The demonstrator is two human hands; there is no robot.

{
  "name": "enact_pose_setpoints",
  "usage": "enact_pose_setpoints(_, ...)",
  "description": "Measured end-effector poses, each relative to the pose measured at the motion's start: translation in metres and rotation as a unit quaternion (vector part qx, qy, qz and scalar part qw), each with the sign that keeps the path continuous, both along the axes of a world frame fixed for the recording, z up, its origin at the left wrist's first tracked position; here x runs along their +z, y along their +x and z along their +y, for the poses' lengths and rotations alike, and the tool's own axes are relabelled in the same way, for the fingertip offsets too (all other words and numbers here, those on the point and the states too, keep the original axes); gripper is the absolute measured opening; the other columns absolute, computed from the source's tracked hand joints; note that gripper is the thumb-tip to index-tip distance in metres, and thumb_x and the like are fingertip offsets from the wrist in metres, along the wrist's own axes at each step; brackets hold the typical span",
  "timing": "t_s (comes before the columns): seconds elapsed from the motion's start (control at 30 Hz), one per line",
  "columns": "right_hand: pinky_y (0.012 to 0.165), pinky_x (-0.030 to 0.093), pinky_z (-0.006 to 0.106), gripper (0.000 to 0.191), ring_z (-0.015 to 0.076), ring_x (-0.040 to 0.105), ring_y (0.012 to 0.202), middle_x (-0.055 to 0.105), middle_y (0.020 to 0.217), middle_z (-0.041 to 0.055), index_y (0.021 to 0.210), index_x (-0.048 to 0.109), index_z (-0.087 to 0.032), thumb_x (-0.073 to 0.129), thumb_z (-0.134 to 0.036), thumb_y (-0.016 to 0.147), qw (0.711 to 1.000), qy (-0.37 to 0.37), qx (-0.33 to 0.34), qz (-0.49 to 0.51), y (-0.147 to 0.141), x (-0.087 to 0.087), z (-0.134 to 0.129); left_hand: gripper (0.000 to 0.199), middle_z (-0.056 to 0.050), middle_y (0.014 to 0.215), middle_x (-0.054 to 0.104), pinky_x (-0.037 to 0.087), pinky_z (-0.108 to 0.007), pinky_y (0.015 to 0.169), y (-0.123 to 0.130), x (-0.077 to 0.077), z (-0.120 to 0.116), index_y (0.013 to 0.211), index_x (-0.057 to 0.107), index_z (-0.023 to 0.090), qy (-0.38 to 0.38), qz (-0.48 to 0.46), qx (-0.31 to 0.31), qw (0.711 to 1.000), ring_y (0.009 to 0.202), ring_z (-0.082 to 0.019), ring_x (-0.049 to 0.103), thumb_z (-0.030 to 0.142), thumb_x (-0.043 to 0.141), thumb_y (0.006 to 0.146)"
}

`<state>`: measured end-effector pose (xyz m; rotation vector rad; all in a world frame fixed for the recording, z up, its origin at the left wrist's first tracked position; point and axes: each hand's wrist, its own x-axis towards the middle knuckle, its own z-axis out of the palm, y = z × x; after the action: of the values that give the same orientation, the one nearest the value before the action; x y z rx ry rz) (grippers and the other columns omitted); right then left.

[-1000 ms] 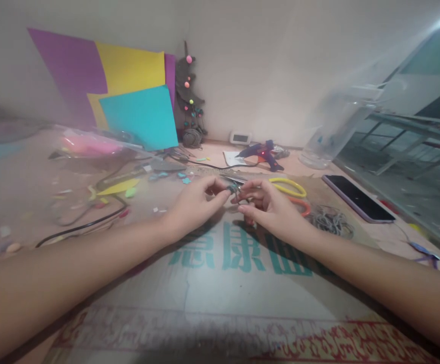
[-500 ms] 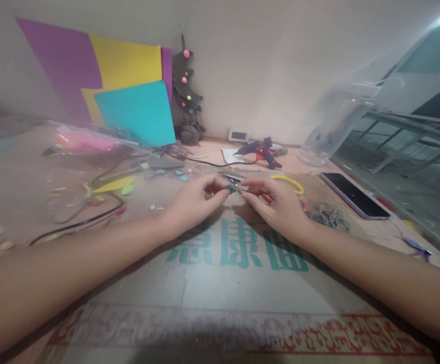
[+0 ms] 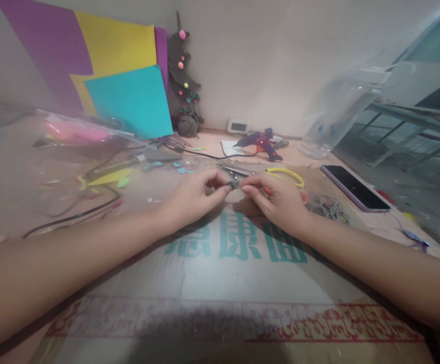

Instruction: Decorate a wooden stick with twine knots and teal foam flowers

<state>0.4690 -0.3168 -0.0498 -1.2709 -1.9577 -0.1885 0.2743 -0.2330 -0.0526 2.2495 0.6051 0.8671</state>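
Pinching 1 sm. pc. [image 3: 234,185], L hand [image 3: 194,198]

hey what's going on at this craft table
A person pinches a small dark green piece between the fingertips of both hands, left and right, above the printed sheet. It is too small to make out fully. Scissors with yellow and orange handles lie just behind, and a tangle of grey cord sits beside the right hand. Further back rests a glue gun, its red light on.
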Motion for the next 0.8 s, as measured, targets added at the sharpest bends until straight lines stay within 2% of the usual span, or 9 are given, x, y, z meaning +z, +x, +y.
enact_pose_setpoints(0.23,0.059,0.045,0.025,0.012,0.0130,0.062,0.062,0.071,0.070,-0.0007,0.087,0.071,-0.018,0.063,-0.024,0.093,0.998,-0.033,-0.034,0.042,-0.0014,-0.0015,-0.0001,0.010,0.001,0.079,0.068,0.046,-0.026,0.071,-0.0008,0.0009,-0.0017,0.081,0.062,0.018,-0.005,0.011,-0.002,1.000,0.076,-0.015,0.061,0.025,0.059,0.088)
enact_pose_setpoints(0.43,0.063,0.048,0.028,0.014,0.0166,0.065,0.070,0.074,0.078,0.0015,0.089,0.073,-0.022,0.063,-0.031,0.092,0.991,-0.093,-0.047,0.085,-0.0027,-0.0040,0.0011,0.013,0.000,0.081,0.068,0.048,-0.028,0.073,-0.0014,0.0014,-0.0017,0.082,0.063,0.019,-0.033,0.016,-0.010,0.999,0.078,-0.017,0.062,0.029,0.058,0.089)
enact_pose_setpoints(0.63,0.054,0.043,0.025,0.015,0.0120,0.057,0.055,0.067,0.065,-0.0013,0.087,0.073,-0.019,0.064,-0.030,0.091,0.983,-0.134,-0.036,0.117,-0.0044,-0.0022,0.0011,0.016,-0.001,0.081,0.069,0.049,-0.029,0.075,0.0004,0.0007,-0.0004,0.082,0.063,0.018,-0.060,0.014,-0.015,0.998,0.078,-0.016,0.062,0.031,0.059,0.089)
enact_pose_setpoints(0.8,0.052,0.041,0.024,0.016,0.0107,0.056,0.054,0.065,0.065,-0.0020,0.088,0.071,-0.018,0.063,-0.031,0.092,0.980,-0.143,-0.030,0.134,-0.0049,-0.0013,0.0002,0.016,-0.002,0.090,0.071,0.050,-0.028,0.074,-0.0004,-0.0007,-0.0007,0.094,0.066,0.018,-0.079,0.004,-0.036,0.996,0.080,-0.016,0.064,0.033,0.061,0.089)
